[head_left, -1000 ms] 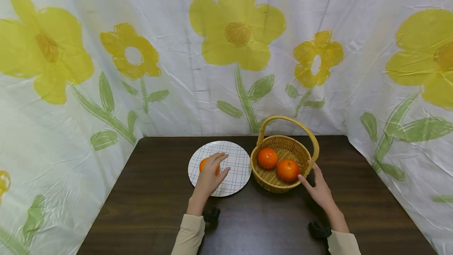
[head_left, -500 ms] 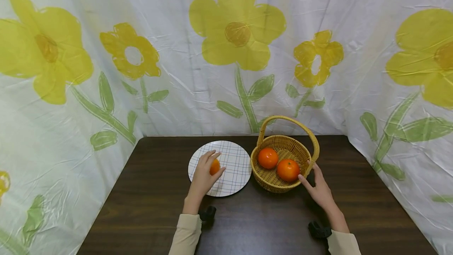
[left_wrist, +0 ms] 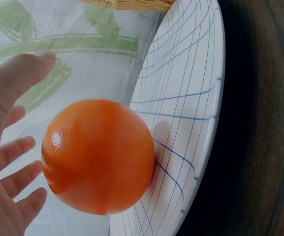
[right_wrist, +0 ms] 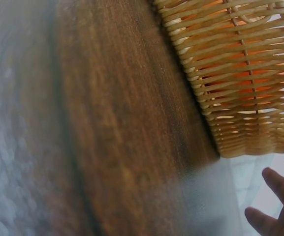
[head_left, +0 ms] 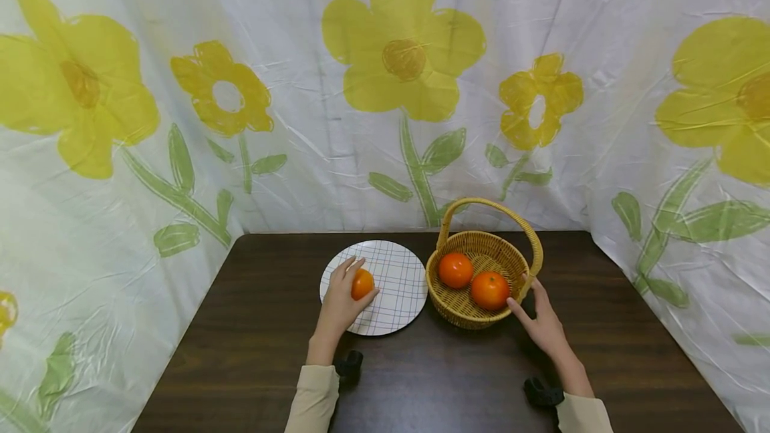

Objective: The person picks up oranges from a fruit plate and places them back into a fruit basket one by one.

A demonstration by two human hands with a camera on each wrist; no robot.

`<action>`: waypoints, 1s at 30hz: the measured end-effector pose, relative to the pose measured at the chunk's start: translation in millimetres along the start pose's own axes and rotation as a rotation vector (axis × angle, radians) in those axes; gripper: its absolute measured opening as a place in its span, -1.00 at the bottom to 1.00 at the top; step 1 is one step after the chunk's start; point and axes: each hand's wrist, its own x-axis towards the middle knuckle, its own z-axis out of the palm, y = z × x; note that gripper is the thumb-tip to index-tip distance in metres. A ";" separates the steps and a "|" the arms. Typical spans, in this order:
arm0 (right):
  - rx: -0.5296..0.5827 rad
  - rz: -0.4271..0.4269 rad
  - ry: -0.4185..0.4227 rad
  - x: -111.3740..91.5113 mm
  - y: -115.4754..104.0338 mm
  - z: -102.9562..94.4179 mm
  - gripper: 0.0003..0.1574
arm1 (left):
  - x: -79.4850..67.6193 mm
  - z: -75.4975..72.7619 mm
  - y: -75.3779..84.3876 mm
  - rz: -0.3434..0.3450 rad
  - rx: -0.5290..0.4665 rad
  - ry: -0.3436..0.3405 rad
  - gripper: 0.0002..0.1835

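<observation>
An orange sits on a round white plate with a blue grid pattern. My left hand is curved around the orange's left and near sides, thumb spread from the fingers. In the left wrist view, gaps show between the thumb, the fingertips and the orange. My right hand rests against the right side of a wicker basket, thumb at the rim and a finger by the handle's base. The right wrist view has other fingers spread and fairly straight beside the basket.
Two more oranges, one farther left and one nearer right, lie inside the basket, whose tall handle arches above them. Plate and basket stand side by side on a dark wooden table. A flowered curtain hangs behind.
My left hand has shifted left and slightly toward me from above the orange, uncovering more of it. The right hand and the basket have kept their places.
</observation>
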 end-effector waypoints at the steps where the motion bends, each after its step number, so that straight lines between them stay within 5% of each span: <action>1: 0.002 -0.001 -0.001 0.1 -0.1 -0.2 -0.08 | -0.3 -0.3 -0.3 -0.014 0.005 -0.007 -0.29; 11: -0.002 -0.013 0.007 0.9 1.6 0.7 -0.08 | -1.8 -0.5 -6.4 -0.095 0.036 -0.062 -0.18; 19: -0.002 -0.012 0.009 0.3 1.9 1.0 -0.08 | -5.8 4.3 -13.1 -0.065 0.061 -0.029 -0.15; 30: -0.006 -0.011 0.014 -0.5 2.7 1.9 -0.08 | -7.7 -0.2 -15.7 -0.167 0.030 -0.087 -0.20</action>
